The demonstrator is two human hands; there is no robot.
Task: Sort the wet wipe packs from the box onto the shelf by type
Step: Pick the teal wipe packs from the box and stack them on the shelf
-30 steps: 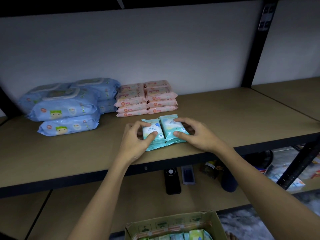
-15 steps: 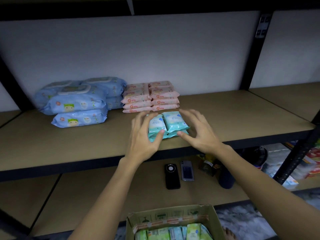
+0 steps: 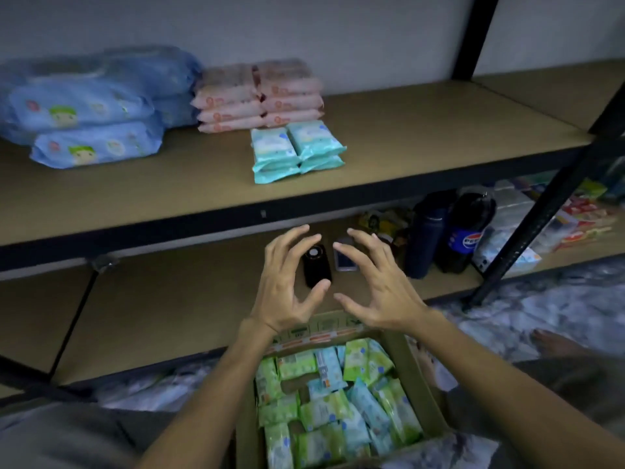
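While both hands (image 3: 333, 282) hover spread, gripping nothing, blur seemingly obscures the box's (image 3: 417, 384) pack labels.

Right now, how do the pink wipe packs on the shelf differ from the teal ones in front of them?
The pink packs sit at the back by the wall; the teal packs sit nearer the shelf's front edge. The pink packs are stacked about four high in two columns; the teal packs are only about two high. Both groups are two neat columns side by side, untouched by either hand.
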